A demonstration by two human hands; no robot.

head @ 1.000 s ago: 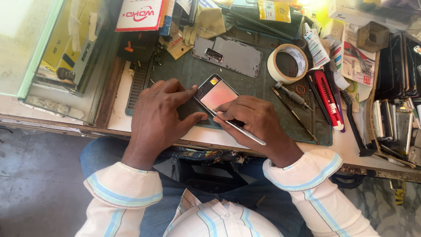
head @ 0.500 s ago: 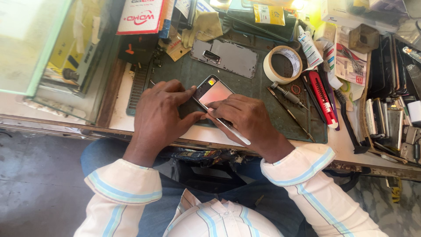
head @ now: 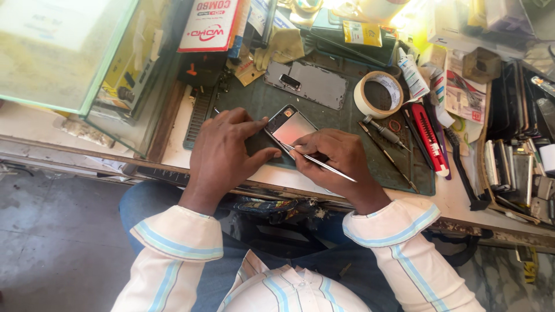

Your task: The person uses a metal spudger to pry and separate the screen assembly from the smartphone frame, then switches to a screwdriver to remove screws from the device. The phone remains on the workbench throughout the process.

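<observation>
**Tweezers at the phone's edge**

Since the earlier frame I see little change: my left hand still pins the phone, and my right hand keeps its fingers clenched on thin metal tweezers. The phone lies tilted between both hands on the green mat, back reflecting pinkish, camera corner away from me.
</observation>
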